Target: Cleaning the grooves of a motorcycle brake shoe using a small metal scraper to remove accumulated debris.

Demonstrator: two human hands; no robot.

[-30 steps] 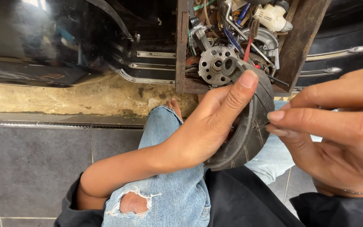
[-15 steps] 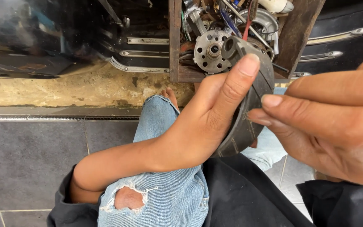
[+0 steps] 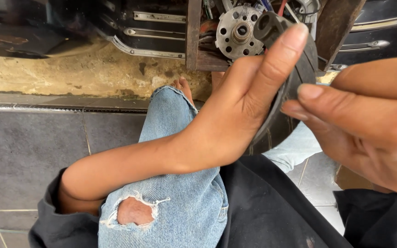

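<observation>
The dark round cover [image 3: 299, 87] is sitting upright between both hands, just in front of the metal hub [image 3: 240, 32]; left hand [image 3: 240, 110] is bracing it open-palmed; right hand [image 3: 359, 124] is pinching its rim, so I'd be keeping it square.

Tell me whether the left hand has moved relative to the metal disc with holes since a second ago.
Yes. The left hand has risen: its fingertip now sits level with the metal disc with holes, where earlier it lay below it.

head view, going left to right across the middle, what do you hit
grey floor tiles → torn knee of the jeans → left hand flat against the dark round part → right hand with its fingers at the part's edge
</observation>
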